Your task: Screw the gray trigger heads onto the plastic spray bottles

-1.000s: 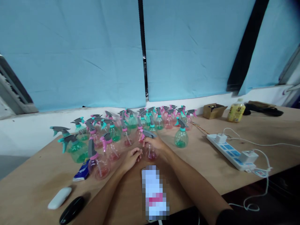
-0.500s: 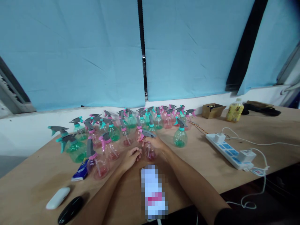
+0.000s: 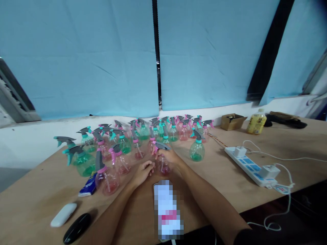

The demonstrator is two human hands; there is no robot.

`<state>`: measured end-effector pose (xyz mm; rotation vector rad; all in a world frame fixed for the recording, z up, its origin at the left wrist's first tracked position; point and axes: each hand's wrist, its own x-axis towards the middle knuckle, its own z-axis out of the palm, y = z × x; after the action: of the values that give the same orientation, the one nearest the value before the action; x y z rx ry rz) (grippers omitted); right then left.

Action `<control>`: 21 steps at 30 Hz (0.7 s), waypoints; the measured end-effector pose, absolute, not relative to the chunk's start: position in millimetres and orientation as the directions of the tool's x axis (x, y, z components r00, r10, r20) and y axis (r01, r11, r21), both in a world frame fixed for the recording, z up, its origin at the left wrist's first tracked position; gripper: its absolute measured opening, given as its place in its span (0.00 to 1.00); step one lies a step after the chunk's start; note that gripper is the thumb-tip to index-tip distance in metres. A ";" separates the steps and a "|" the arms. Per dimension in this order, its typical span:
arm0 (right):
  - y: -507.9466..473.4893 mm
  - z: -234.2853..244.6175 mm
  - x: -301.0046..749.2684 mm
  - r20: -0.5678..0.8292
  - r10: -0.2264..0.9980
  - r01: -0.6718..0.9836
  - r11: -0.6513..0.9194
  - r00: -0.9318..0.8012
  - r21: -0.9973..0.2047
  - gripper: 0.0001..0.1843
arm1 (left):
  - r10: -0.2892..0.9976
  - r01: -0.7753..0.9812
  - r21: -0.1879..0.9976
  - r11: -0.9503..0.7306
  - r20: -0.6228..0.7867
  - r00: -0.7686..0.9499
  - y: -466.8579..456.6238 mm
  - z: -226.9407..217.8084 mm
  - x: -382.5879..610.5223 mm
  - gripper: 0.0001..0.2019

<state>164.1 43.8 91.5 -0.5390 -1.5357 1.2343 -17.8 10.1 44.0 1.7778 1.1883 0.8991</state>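
A clear spray bottle (image 3: pixel 164 166) with a pink trigger, a grey head and a little reddish liquid stands upright in front of me. My right hand (image 3: pixel 169 156) is wrapped round its neck just under the head. To the left of that bottle, my left hand (image 3: pixel 146 170) rests on the table with its fingers curled in, and nothing shows in it. Left of it stand other pink-trimmed bottles, among them a large near one (image 3: pixel 108 182). A phone (image 3: pixel 167 209) with a blurred screen lies just below both hands.
Several more pink and green spray bottles crowd the back and left; one green bottle (image 3: pixel 197 151) stands apart. Right are a white power strip (image 3: pixel 246 163) with cables, a small cardboard box (image 3: pixel 232 122) and a yellow-labelled drink bottle (image 3: pixel 256 123). Nearer left lie a blue packet (image 3: pixel 88 185), a white case (image 3: pixel 63 215) and a black oval object (image 3: pixel 77 228).
The view has shifted very slightly. Both hands and the held spray bottle keep their places, with no visible change in grip.
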 end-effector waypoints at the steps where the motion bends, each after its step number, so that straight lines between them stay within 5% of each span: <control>1: 43.3 91.5 163.4 0.445 0.831 -0.255 0.374 -0.335 -0.891 0.07 | 0.943 0.377 0.894 -0.240 0.124 0.308 9.5 44.6 -17.9 0.22; 21: 47.6 90.8 164.7 0.454 0.809 -0.241 0.388 -0.372 -0.889 0.11 | 0.942 0.384 0.889 -0.249 0.131 0.308 12.0 40.4 -18.9 0.22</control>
<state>164.7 47.6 90.8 -0.5216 -1.5696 1.2216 -18.9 12.0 40.4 1.7918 1.1916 0.8993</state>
